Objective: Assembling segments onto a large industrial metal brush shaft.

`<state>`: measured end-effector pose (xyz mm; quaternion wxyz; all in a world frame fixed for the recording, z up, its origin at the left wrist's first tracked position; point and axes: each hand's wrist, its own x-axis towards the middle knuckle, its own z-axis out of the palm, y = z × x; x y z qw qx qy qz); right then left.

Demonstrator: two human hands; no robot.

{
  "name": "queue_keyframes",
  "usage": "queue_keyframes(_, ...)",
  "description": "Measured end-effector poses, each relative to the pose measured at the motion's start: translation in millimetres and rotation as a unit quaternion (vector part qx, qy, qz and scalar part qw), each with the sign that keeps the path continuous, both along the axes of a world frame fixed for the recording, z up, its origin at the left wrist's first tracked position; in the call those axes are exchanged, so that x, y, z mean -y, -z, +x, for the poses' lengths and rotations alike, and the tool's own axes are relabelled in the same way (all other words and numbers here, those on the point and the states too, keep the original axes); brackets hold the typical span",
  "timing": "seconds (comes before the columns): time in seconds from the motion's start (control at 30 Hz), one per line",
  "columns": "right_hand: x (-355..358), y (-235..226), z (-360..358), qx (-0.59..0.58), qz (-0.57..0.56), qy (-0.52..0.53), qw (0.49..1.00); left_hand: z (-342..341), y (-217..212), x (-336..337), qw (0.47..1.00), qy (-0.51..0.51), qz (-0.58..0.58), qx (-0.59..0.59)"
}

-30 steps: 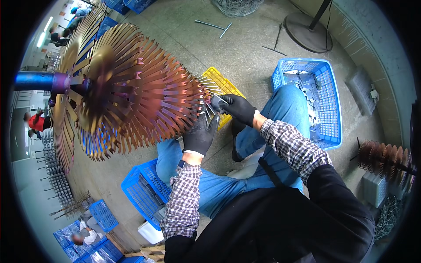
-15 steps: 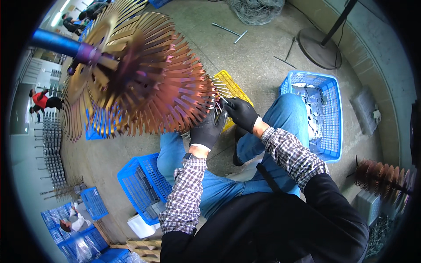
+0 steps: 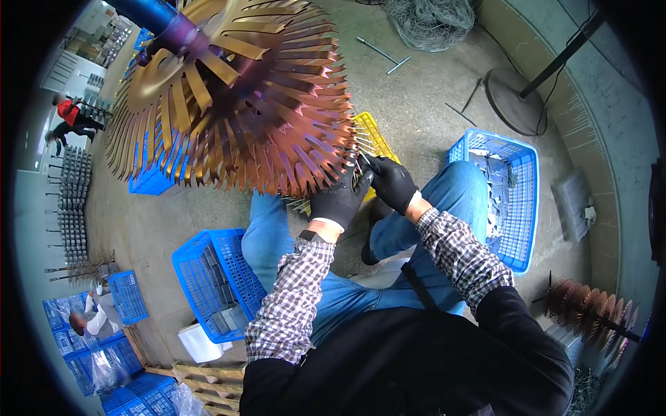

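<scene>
Blue latticed plastic basket [image 3: 520,244] of flat grey pieces [image 3: 498,186], second blue basket [image 3: 189,272] of grey blocks [image 3: 225,320], grey floor [image 3: 423,97], coppery bladed metal rack [image 3: 291,132] upper left, at its edge black-gloved left hand [image 3: 338,200], right hand [image 3: 394,186], each grip indistinct

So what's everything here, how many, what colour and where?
slotted discs: several, bronze, upper left
metal prongs: several, silvery, at discs' edge
pole: one, blue, top left
yellow basket: one, yellow, upper centre
near baskets: two, blue, left and right
blocks: several, grey, in left basket
flat pieces: many, grey, in right basket
T-shaped tools: two, grey and dark, top
wire tangle: one, grey, top
round base: one, dark, upper right
tray: one, pale, by right wall
smaller finned stack: one, copper, lower right
container: one, white, lower left
pallet: one, brown, bottom left
crates: several, blue, far left
people: at least three, mixed clothing, far left
legs: two, blue jeans, centre
left hand: one, black glove, at discs' edge
right hand: one, black glove, beside it
</scene>
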<state>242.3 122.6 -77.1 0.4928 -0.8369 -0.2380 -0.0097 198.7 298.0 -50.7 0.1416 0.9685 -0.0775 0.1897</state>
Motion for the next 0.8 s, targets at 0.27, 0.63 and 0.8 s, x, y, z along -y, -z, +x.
queue_keyframes(0.27, -0.7, 3.1, 11.5, 0.033, -0.074, -0.058, 0.995, -2.1, -1.8, 0.0, 1.000, -0.001, -0.019, -0.017)
queue_keyframes(0.63, 41.7, -41.0, -2.9, -0.015, -0.116, -0.050, 0.992, -10.1, -3.5, -0.6, 0.999, 0.037, -0.034, 0.010)
queue_keyframes(0.8, 159.6, -142.3, -24.5, -0.097, 0.105, 0.160, 0.977, 0.3, 24.8, -36.4, 0.985, 0.166, -0.054, -0.006)
